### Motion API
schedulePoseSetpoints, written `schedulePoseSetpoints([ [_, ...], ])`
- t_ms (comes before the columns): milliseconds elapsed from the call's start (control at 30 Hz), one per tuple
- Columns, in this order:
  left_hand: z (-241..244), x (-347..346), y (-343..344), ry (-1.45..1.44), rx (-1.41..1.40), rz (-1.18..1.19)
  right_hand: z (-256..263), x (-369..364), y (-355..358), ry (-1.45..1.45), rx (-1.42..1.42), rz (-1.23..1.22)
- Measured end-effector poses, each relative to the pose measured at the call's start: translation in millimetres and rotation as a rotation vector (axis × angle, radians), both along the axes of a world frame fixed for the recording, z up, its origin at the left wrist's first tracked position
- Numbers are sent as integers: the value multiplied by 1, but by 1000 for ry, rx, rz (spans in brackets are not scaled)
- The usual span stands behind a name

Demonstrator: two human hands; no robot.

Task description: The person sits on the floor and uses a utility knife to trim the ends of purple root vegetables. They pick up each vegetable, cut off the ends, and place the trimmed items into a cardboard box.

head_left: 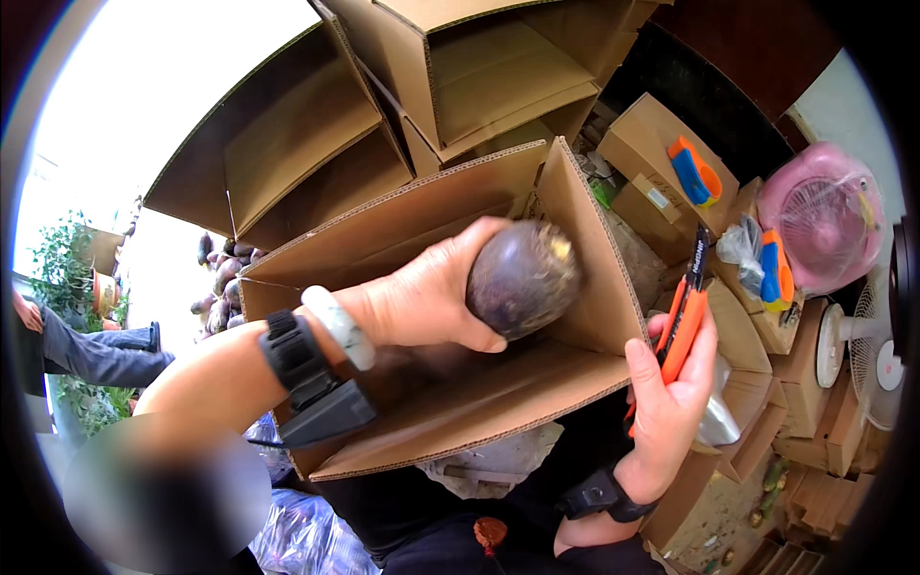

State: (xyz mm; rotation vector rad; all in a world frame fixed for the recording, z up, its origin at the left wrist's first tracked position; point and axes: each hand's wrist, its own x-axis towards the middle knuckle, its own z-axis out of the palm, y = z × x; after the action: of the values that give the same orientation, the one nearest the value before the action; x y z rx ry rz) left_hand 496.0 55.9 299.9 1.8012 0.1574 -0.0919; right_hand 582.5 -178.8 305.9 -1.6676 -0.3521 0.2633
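Observation:
Over an open cardboard box [460,438], my left hand [438,287] grips a large, dark purple root vegetable [528,280], rounded, with a rough pale patch at one end. A black strap and a pale bangle circle that wrist. Beside the box's right wall, my right hand [672,392] is closed around the orange handles of pruning shears [683,316], their dark blades pointing up. The box's inside is partly hidden by my left hand and the vegetable; its floor is in shadow.
More open cardboard boxes [302,144] stand beyond. Dark vegetables [226,280] are heaped at left, near a person's legs [100,348]. Tape dispensers [693,172] lie on cartons at right, near a pink fan [823,215] in plastic and a white fan [873,359].

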Motion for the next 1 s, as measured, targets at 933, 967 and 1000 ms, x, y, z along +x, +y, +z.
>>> schedulePoseSetpoints([
  [933,-101,35,14,481,1038,-252,-6,-5,-2,40,26,-45],
  [967,-76,35,19,549,993,-321,-1,-9,2,92,48,-51],
  [1000,-55,35,24,469,970,-358,-5,-8,2,37,34,-72],
])
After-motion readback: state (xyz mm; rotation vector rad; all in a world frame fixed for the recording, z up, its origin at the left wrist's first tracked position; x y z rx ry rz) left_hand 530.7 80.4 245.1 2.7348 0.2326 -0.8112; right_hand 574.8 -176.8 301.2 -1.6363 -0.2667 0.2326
